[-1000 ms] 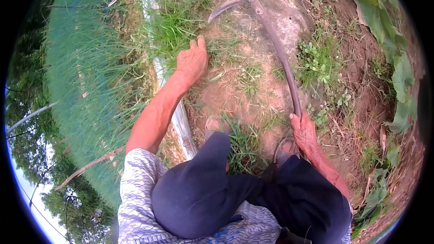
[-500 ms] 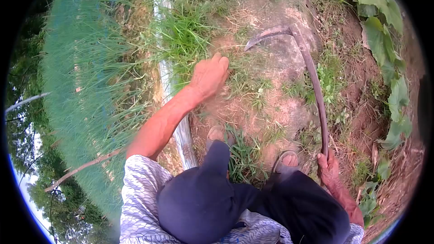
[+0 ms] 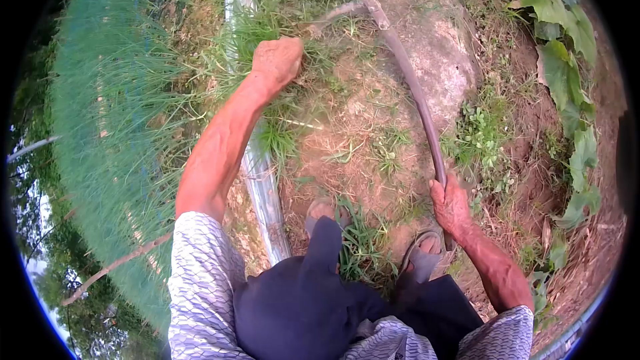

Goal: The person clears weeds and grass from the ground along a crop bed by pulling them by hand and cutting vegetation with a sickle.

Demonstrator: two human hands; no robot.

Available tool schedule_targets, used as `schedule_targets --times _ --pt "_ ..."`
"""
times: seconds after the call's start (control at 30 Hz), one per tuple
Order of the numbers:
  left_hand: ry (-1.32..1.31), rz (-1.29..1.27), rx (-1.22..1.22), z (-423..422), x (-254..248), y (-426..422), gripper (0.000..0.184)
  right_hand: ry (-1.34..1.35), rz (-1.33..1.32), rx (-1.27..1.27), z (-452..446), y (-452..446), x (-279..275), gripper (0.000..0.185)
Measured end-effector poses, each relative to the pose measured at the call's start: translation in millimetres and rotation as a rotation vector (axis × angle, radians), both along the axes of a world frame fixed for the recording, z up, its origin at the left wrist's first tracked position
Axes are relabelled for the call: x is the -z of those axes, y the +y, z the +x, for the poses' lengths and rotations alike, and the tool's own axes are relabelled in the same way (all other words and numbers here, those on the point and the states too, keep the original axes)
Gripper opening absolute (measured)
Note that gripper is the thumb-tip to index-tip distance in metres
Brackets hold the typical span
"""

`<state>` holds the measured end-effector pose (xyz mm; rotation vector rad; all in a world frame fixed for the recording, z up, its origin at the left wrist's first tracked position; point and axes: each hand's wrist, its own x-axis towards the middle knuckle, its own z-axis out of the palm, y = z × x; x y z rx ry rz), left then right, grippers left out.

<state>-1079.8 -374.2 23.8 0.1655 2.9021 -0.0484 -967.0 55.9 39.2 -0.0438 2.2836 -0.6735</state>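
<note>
My right hand [image 3: 453, 207] is wrapped round the lower part of a long wooden handle belonging to a sickle [image 3: 417, 90]. Its curved blade [image 3: 341, 11] points left, with the tip low in the grass just beyond my left hand. My left hand [image 3: 279, 60] is closed in a fist at the clump of green grass [image 3: 257, 35] beside a pale pipe-like rail [image 3: 261, 177]. Grass blades show around the fist; the fingers' undersides are hidden.
Tall, thin green plants [image 3: 113, 133] fill the left side beyond the rail. Broad-leaved vines [image 3: 563, 73] hang along the right. A bare, pale mound of ground [image 3: 440, 40] lies right of the sickle head. My sandalled feet [image 3: 423, 257] stand close below, near a leafy tuft [image 3: 363, 243].
My left hand has moved up and left onto the grass clump. My right hand has moved up and left, carrying the sickle's blade into the grass near my left hand.
</note>
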Motion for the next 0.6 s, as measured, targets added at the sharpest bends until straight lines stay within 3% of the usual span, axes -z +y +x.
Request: schedule_targets --times 0.1,0.13,0.17,0.2,0.3,0.37,0.43,0.53,0.6 --pt "-0.19 0.21 0.153 46 -17 25 0.019 -0.059 0.088 -0.015 62 81 -23 0.037" --pt "-0.591 0.153 0.107 71 -1 34 0.022 -0.071 0.133 -0.078 82 109 -34 0.037" --pt "-0.663 0.241 0.23 93 -12 45 0.023 -0.088 0.032 -0.046 92 120 -50 0.037" --pt "-0.521 0.45 0.212 115 -13 49 0.024 -0.105 -0.068 -0.015 96 125 -61 0.038" --pt "-0.609 0.376 0.016 102 -39 67 0.018 -0.129 -0.046 0.067 89 113 -51 0.039" --pt "-0.127 0.199 0.021 82 -41 59 0.014 -0.105 -0.147 0.195 57 64 -41 0.039" --pt "0.091 0.037 0.092 57 -27 32 0.014 -0.112 -0.137 0.186 15 1 -36 0.042" --pt "0.078 -0.103 0.094 24 -18 6 0.024 -0.005 -0.201 0.153 -5 -57 -4 0.045" --pt "0.143 -0.137 -0.053 14 -19 -1 0.033 0.07 -0.158 0.035 -3 -72 15 0.047"
